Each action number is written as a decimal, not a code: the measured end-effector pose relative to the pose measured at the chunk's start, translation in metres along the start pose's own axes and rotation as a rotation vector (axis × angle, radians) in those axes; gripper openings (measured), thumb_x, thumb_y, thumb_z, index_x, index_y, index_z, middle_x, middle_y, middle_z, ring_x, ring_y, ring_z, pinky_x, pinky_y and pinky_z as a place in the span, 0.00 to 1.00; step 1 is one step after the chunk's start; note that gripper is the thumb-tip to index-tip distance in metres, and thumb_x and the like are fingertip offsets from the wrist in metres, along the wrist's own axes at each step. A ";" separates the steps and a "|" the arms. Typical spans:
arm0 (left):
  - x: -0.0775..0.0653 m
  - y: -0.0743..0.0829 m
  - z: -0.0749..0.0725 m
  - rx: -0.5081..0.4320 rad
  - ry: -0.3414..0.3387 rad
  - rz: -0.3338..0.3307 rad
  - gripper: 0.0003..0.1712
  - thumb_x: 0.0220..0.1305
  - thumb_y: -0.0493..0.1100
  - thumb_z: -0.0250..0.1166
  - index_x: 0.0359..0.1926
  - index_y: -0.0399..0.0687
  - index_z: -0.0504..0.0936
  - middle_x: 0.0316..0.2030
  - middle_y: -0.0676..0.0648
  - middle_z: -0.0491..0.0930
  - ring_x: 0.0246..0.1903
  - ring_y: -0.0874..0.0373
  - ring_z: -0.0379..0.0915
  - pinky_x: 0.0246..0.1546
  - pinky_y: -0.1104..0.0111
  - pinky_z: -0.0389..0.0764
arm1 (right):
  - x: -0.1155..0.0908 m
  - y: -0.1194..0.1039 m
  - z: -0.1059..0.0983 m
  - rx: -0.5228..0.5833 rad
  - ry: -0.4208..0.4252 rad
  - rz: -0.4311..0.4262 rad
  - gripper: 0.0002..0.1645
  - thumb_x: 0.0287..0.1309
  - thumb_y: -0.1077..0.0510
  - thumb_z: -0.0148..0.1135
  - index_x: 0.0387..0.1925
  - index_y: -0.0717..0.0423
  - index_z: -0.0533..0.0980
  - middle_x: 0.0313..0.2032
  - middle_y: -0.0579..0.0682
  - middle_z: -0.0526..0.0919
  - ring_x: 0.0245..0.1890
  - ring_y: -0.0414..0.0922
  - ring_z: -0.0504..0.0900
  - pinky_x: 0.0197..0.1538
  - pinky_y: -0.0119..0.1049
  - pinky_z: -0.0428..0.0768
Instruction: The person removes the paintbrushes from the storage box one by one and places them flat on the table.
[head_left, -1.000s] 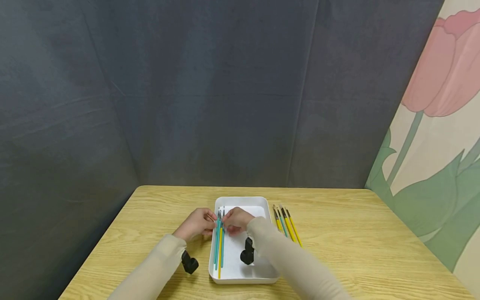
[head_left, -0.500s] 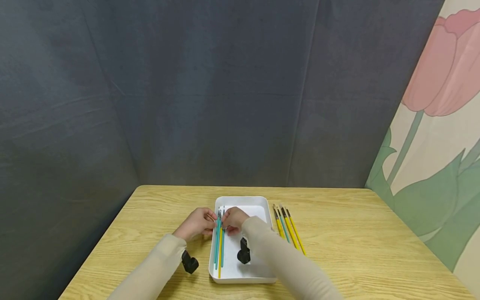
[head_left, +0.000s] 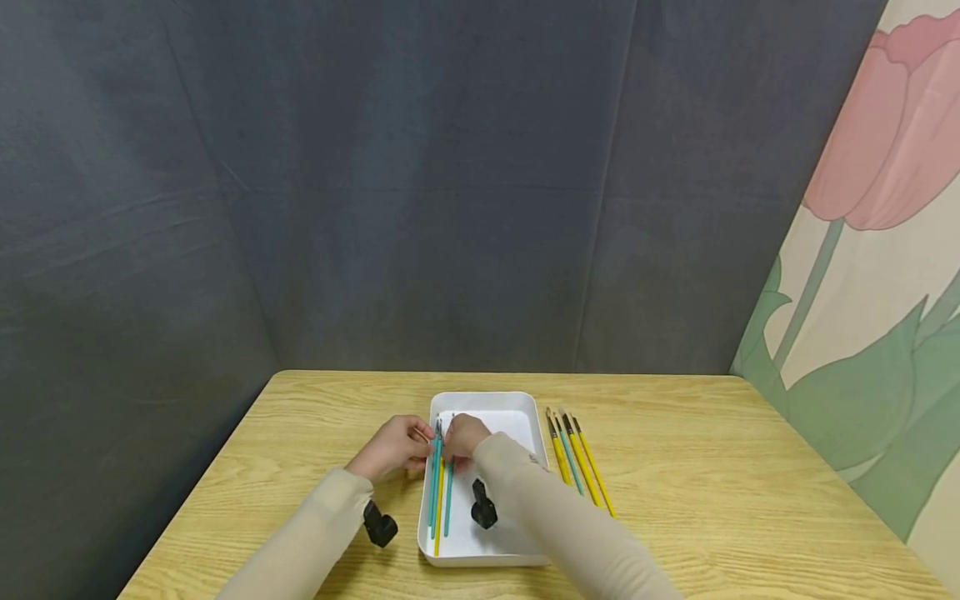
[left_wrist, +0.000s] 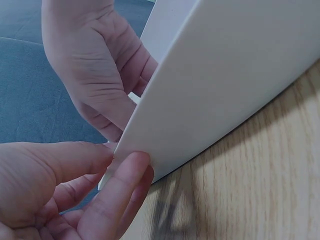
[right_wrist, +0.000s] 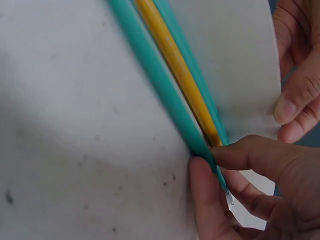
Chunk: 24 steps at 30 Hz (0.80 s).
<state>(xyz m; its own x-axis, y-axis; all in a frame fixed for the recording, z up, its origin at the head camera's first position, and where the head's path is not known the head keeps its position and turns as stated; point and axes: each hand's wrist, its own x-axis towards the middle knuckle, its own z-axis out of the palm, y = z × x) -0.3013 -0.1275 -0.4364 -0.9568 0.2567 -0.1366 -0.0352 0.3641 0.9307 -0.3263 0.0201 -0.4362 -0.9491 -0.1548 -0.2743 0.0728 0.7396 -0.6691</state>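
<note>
A white rectangular tray (head_left: 463, 542) lies lengthwise on the wooden table. My left hand (head_left: 393, 447) pinches its left rim, thumb on top and fingers against the outer wall (left_wrist: 200, 90). Inside, along the left side, are teal paintbrushes (head_left: 432, 492) and a yellow paintbrush (right_wrist: 175, 57), bristle ends away from me. With thumb and finger, my right hand (head_left: 463, 439) pinches the rightmost teal paintbrush (right_wrist: 155, 82) near its metal ferrule. The right hand hides part of the brushes' far ends in the head view.
Right of the tray, several yellow paintbrushes (head_left: 587, 467) and a teal paintbrush (head_left: 572, 458) lie on the table (head_left: 697, 467), partly behind my right sleeve (head_left: 558, 508). A dark curtain (head_left: 450, 208) hangs behind, and a tulip-patterned wall (head_left: 847, 333) stands at the right.
My right forearm has swung a little left, uncovering more of the brushes outside the tray. The pinched teal paintbrush has shifted slightly right, away from the yellow one. The left hand keeps still.
</note>
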 end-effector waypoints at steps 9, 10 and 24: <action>-0.001 0.000 0.000 0.002 0.006 -0.002 0.10 0.59 0.26 0.62 0.43 0.27 0.75 0.28 0.43 0.74 0.25 0.57 0.74 0.25 0.66 0.83 | -0.001 -0.004 0.000 -0.133 0.020 -0.007 0.17 0.39 0.74 0.69 0.15 0.56 0.70 0.13 0.48 0.73 0.10 0.40 0.72 0.15 0.26 0.74; -0.001 0.000 0.000 0.002 0.006 -0.005 0.10 0.59 0.26 0.62 0.43 0.27 0.75 0.28 0.44 0.74 0.25 0.58 0.74 0.25 0.67 0.83 | -0.001 -0.003 0.000 -0.135 0.018 -0.006 0.17 0.39 0.74 0.70 0.15 0.56 0.70 0.14 0.48 0.73 0.11 0.40 0.73 0.16 0.26 0.75; -0.001 0.001 0.001 0.010 0.024 -0.023 0.10 0.59 0.26 0.62 0.43 0.28 0.76 0.28 0.43 0.74 0.26 0.55 0.76 0.27 0.64 0.84 | 0.002 0.000 -0.007 0.132 -0.078 0.070 0.13 0.45 0.77 0.61 0.24 0.60 0.70 0.20 0.52 0.74 0.16 0.45 0.77 0.25 0.33 0.83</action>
<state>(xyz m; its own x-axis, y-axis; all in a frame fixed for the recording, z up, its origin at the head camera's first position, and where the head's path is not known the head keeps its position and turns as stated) -0.3002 -0.1260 -0.4354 -0.9625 0.2263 -0.1496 -0.0546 0.3786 0.9239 -0.3298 0.0242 -0.4321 -0.9140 -0.1595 -0.3730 0.1827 0.6590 -0.7296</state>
